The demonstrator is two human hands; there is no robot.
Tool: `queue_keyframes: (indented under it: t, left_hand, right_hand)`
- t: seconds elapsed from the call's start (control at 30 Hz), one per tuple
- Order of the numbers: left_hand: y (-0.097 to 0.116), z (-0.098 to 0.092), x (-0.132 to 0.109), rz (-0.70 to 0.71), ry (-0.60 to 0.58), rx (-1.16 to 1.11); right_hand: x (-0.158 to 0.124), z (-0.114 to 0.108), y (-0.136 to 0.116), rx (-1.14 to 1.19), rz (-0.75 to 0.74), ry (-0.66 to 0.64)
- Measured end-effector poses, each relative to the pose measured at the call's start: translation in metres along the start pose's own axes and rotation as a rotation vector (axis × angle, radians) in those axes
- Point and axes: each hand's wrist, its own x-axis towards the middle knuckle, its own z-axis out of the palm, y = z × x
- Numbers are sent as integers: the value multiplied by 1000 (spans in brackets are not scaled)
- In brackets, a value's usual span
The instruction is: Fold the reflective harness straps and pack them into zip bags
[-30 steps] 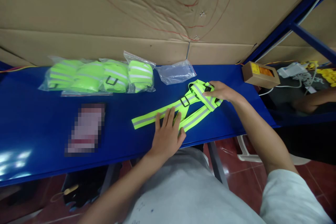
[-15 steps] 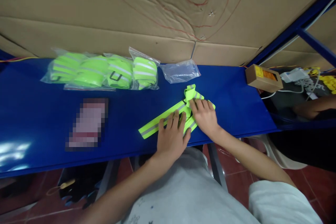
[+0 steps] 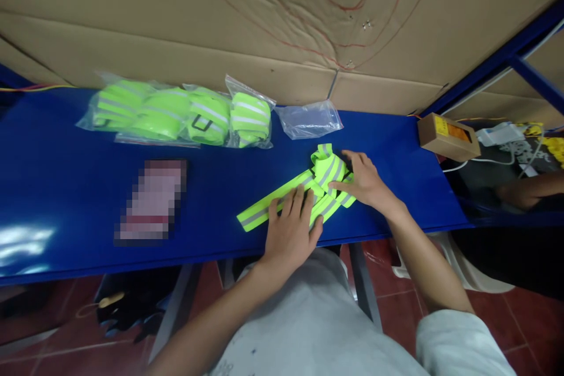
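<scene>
A neon-yellow reflective strap (image 3: 259, 209) with a grey stripe lies on the blue table, one end stretched out to the left and the rest looped into a loose bundle. My left hand (image 3: 291, 229) rests flat across the strap, fingers stretched out. At the bundle's right side is my right hand (image 3: 371, 188), its thumb and fingers apart; the thumb reaches over the folds. Small black parts show among the loops. Part of the strap is hidden beneath my left hand.
Clear bags of folded neon-yellow straps (image 3: 165, 114) lie in a row at the back left. Beside them is a flat clear plastic bag (image 3: 308, 120). A pixelated phone-shaped item (image 3: 152, 202) lies left. A cardboard box (image 3: 448, 137) sits at right, near another person's arm (image 3: 535, 188).
My right hand has opened and shifted right off the bundle, so more folded strap shows. My left hand stays flat on the strap. The camera view has shifted slightly.
</scene>
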Motion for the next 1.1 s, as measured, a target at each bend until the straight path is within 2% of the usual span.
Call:
queue_keyframes:
  t: [0.1,0.2,0.27,0.33,0.4,0.43,0.5,0.6,0.7,0.77,0.83,0.93,1.0,1.1]
  left_hand:
    - [0,-1,-1,4,-3,-3]
    - [0,-2,-2,2,-8,3]
    - [0,-1,-2,9,-14,7]
    - [1,1,-1,41,-24,13]
    - [4,4,1,83,-29,23]
    - [6,5,2,98,-34,26]
    - [11,5,3,100,-40,32]
    - [12,-4,-5,144,-20,14]
    - [-2,-25,-23,277,31,1]
    - [-22,-38,-37,280,26,39]
    - [-44,-48,-46,246,-43,45]
    - [-71,-55,-48,304,-193,-69]
    - [-79,-57,-42,387,-271,-132]
    - [-79,-61,-30,489,-345,-135]
  right_hand:
    - [6,0,0,122,73,-152]
    - [6,-6,-7,172,117,-212]
    - [1,-8,-15,98,132,-143]
    - [-6,-6,-27,-71,103,32]
    - [-16,2,-42,-275,4,215]
    - [-20,7,-49,-365,-64,266]
    - [-29,19,-61,-490,-203,263]
    - [-39,30,-67,-529,-354,163]
    - [-47,29,-63,-469,-402,82]
    - [-53,24,-59,-410,-416,37]
    - [-59,21,-55,-347,-432,-2]
    - [-67,16,-49,-234,-469,-46]
    - [-70,12,-44,-155,-501,-78]
    - [-71,6,-35,-60,-540,-110]
